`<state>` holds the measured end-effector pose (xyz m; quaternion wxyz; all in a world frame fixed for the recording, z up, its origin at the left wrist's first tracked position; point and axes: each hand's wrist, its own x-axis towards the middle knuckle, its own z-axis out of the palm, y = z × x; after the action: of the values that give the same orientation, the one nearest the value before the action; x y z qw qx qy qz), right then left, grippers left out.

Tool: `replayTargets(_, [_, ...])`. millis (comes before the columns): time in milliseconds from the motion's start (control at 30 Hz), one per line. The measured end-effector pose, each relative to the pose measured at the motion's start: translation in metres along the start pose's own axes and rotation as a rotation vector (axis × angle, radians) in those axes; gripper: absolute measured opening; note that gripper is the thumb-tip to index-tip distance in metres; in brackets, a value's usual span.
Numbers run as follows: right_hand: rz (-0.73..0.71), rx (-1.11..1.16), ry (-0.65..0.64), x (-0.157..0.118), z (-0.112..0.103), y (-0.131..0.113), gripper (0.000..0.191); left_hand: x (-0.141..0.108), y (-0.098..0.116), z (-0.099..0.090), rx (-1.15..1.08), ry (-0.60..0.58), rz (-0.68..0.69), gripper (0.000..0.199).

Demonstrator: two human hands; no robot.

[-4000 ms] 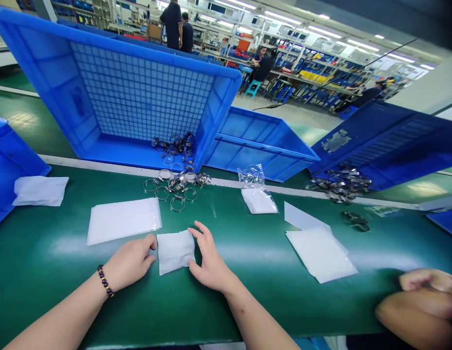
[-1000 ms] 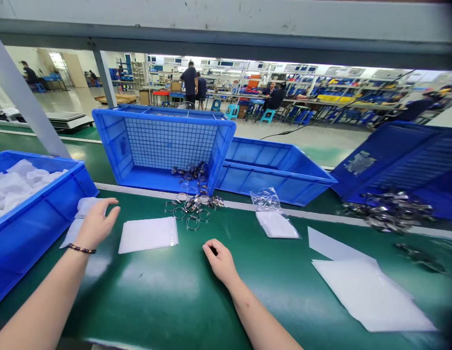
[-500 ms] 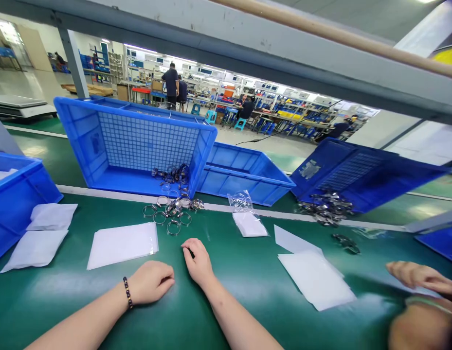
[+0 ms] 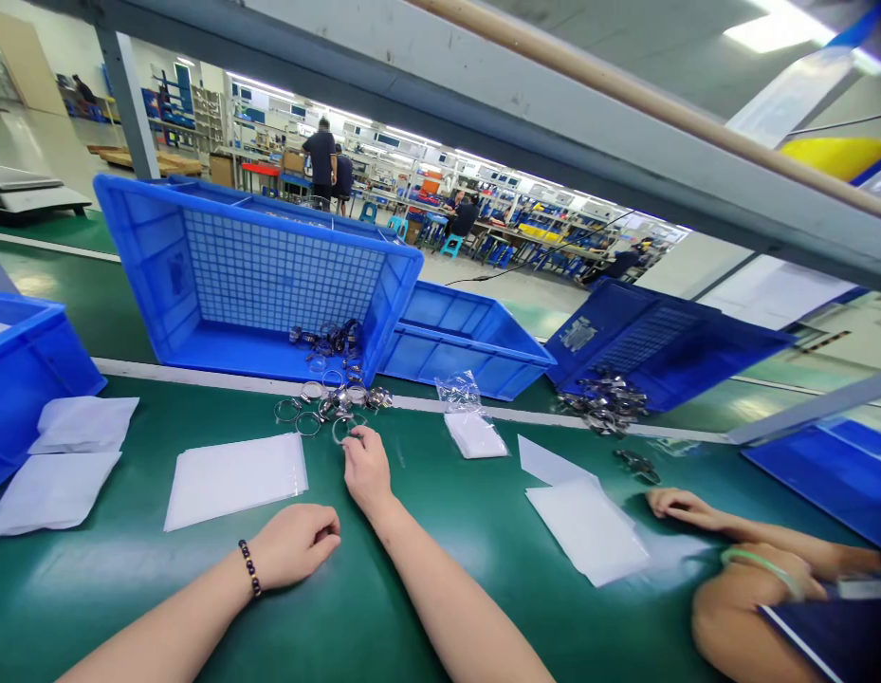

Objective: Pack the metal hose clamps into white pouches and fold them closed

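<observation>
My right hand (image 4: 367, 470) reaches to the near edge of a pile of metal ring clamps (image 4: 337, 394), its fingertips pinching one ring clamp (image 4: 339, 430). My left hand (image 4: 298, 545), with a dark bead bracelet, rests curled on the green table, its fingers closed; what they hold, if anything, is hidden. Left of it lies a stack of white bags (image 4: 233, 476). Behind the pile, a blue crate (image 4: 269, 356) tipped toward me has more clamps inside.
Two white packets (image 4: 56, 489) lie by a blue bin (image 4: 27, 379) at left. To the right are a clear bag with white sheets (image 4: 475, 434), white sheets (image 4: 589, 531), a second clamp pile (image 4: 605, 403) and another person's arms (image 4: 753, 569).
My right hand has moved forward to the clamps and taken hold of one. My left hand has stayed put. The other person's hands have moved inward on the right.
</observation>
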<state>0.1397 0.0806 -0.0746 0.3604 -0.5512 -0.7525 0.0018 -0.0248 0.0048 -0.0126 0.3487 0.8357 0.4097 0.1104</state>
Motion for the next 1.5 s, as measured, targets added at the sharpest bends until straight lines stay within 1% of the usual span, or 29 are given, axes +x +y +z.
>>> replayTargets(67, [0.053, -0.005, 0.008, 0.003, -0.002, 0.011, 0.026, 0.0, -0.001, 0.001, 0.003, 0.006, 0.004, 0.018])
replayTargets(133, [0.088, -0.006, -0.023, 0.007, -0.004, 0.021, 0.026, 0.0, -0.002, 0.001, 0.006, 0.008, 0.003, 0.018])
replayTargets(233, [0.108, 0.015, -0.063, 0.01, -0.005, 0.028, 0.021, 0.0, -0.001, 0.0, 0.001, 0.005, -0.002, 0.019])
replayTargets(367, [0.141, 0.096, -0.106, 0.006, -0.012, 0.018, 0.015, -0.001, -0.001, -0.001, -0.038, 0.014, -0.015, 0.019])
replayTargets(433, [0.175, 0.16, -0.125, 0.0, -0.022, 0.007, 0.014, -0.001, -0.003, 0.0, -0.129, 0.065, -0.063, 0.019])
replayTargets(467, [0.187, 0.188, -0.138, -0.005, -0.028, 0.0, 0.014, 0.0, -0.004, 0.002, -0.202, 0.106, -0.097, 0.023])
replayTargets(500, [0.208, 0.238, -0.157, -0.01, -0.035, -0.008, 0.014, 0.0, -0.005, 0.004, -0.295, 0.152, -0.131, 0.032])
replayTargets(567, [0.272, 0.408, -0.206, -0.022, -0.05, -0.024, 0.014, 0.002, -0.008, 0.008, -0.522, 0.227, -0.166, 0.058])
replayTargets(633, [0.425, 0.788, -0.258, -0.034, -0.063, -0.04, 0.011, 0.003, -0.008, 0.012, -0.77, 0.233, -0.126, 0.076])
replayTargets(700, [0.512, 1.053, -0.283, -0.045, -0.073, -0.053, 0.012, 0.003, -0.005, 0.014, -0.97, 0.188, -0.059, 0.078])
replayTargets(767, [0.509, 1.162, -0.284, -0.053, -0.078, -0.061, 0.014, 0.003, -0.001, 0.014, -1.075, 0.156, -0.024, 0.07])
replayTargets(833, [0.45, 1.187, -0.289, -0.057, -0.081, -0.062, 0.014, 0.002, 0.003, 0.012, -1.097, 0.159, -0.036, 0.06])
replayTargets(900, [0.37, 1.162, -0.322, -0.059, -0.082, -0.059, 0.014, 0.001, 0.005, 0.011, -1.092, 0.165, -0.055, 0.053])
replayTargets(967, [0.31, 1.118, -0.366, -0.059, -0.084, -0.055, 0.017, 0.001, 0.005, 0.011, -1.093, 0.153, -0.062, 0.05])
replayTargets(1067, [0.285, 1.059, -0.407, -0.058, -0.088, -0.05, 0.018, 0.001, 0.003, 0.012, -1.121, 0.121, -0.044, 0.05])
replayTargets(1133, [0.272, 1.005, -0.399, -0.058, -0.092, -0.049, 0.018, 0.001, 0.002, 0.011, -1.147, 0.106, -0.03, 0.05])
replayTargets(1233, [0.238, 0.958, -0.338, -0.058, -0.094, -0.048, 0.018, 0.002, 0.002, 0.01, -1.19, 0.074, 0.003, 0.052])
replayTargets(1333, [0.255, 0.987, -0.327, -0.059, -0.093, -0.048, 0.02, 0.001, 0.002, 0.008, -1.209, 0.045, 0.022, 0.059])
replayTargets(1500, [0.383, 1.172, -0.409, -0.06, -0.087, -0.049, 0.019, 0.001, 0.002, 0.009, -1.223, 0.028, 0.008, 0.062])
